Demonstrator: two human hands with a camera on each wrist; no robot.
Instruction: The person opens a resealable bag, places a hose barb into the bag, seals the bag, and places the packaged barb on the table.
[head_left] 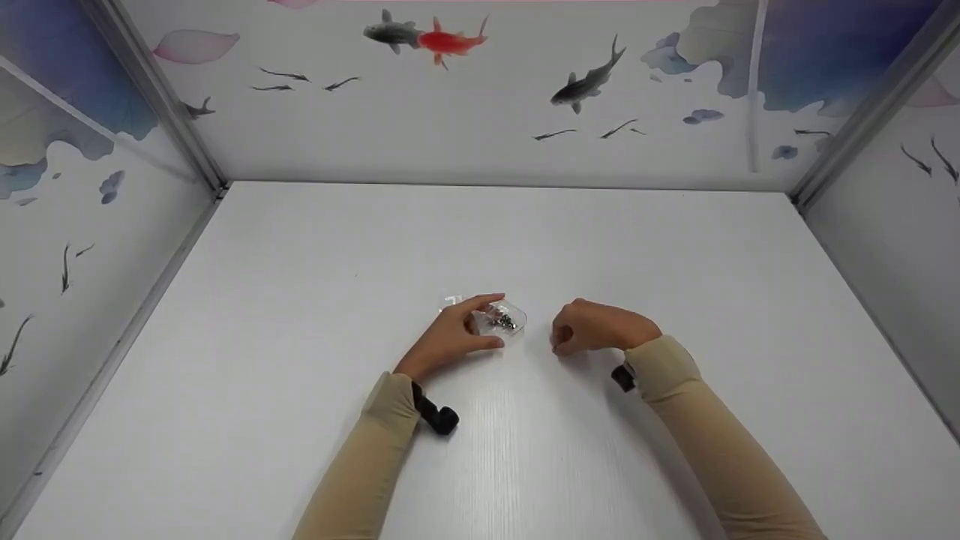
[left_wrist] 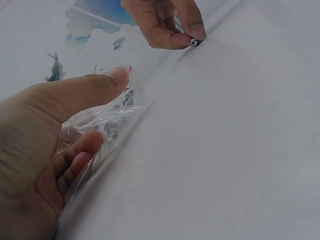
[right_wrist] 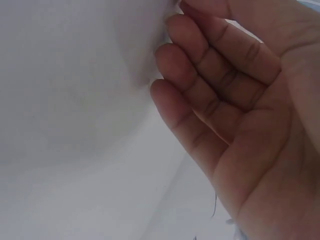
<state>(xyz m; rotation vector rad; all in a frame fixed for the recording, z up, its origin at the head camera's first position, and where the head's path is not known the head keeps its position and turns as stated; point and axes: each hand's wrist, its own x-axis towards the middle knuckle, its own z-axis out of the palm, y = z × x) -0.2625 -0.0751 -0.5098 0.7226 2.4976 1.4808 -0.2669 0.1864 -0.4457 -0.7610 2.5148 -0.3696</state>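
In the head view a clear plastic bag (head_left: 516,309) lies on the white table with several small, shiny metal parts (head_left: 506,322) inside. My left hand (head_left: 448,336) curves around it, thumb on the near side and index finger along the far side. The left wrist view shows the bag's crinkled plastic (left_wrist: 117,115) between thumb and fingers, with a bit of red at its edge. To the right, my right hand (head_left: 602,327) pinches a small round metal piece with a hole (left_wrist: 194,43) just at the tabletop. Its other fingers (right_wrist: 187,82) are loosely curled.
The white tabletop (head_left: 480,240) spreads around both hands. Printed panels (head_left: 480,112) with fish and leaves enclose it at the back and on both sides. Grey metal posts (head_left: 169,97) stand at the back corners. Small black devices (head_left: 442,420) are strapped at the wrists.
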